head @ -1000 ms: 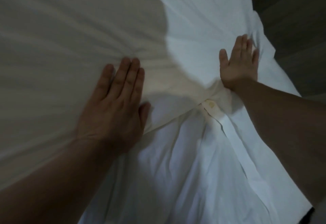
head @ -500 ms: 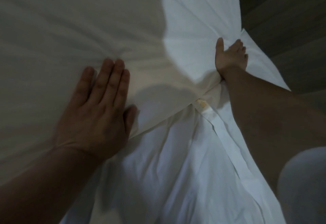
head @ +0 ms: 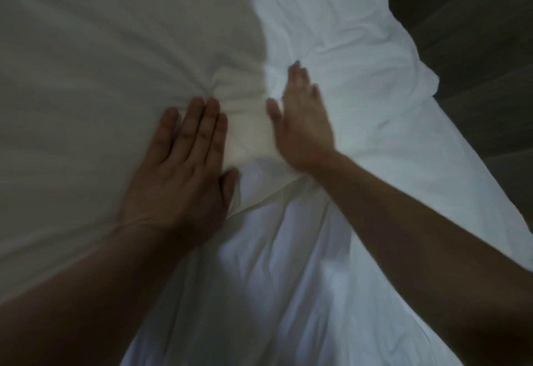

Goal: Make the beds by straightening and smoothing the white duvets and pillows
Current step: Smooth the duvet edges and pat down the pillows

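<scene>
At 6 o'clock, nearest the camera, a loose layer of white bedding (head: 274,264) is seen lying in long folds between the two forearms. Just beyond it, toward 8 o'clock of centre, the left hand (head: 178,175) is laid palm down on the edge of the white duvet (head: 101,48), fingers straight and together, nothing being gripped. The edge is judged to be pinned so that the cloth cannot creep. Slightly farther, at centre, the right hand (head: 300,129) is laid flat with fingers extended and nothing held. It is blurred, so exact contact cannot be told, but a smoothing stroke is presumed. Just beyond the left fingertips a knot of creases (head: 213,88) is gathered, judged to be the fault under treatment. From there the duvet is spread toward 9 and 12 o'clock, shaded at left, brighter at right. No container is shown, and whether filling is enclosed in the cover cannot be told. No pillow is in view. At 2 o'clock dark floor (head: 476,62) is seen beside the bed.
</scene>
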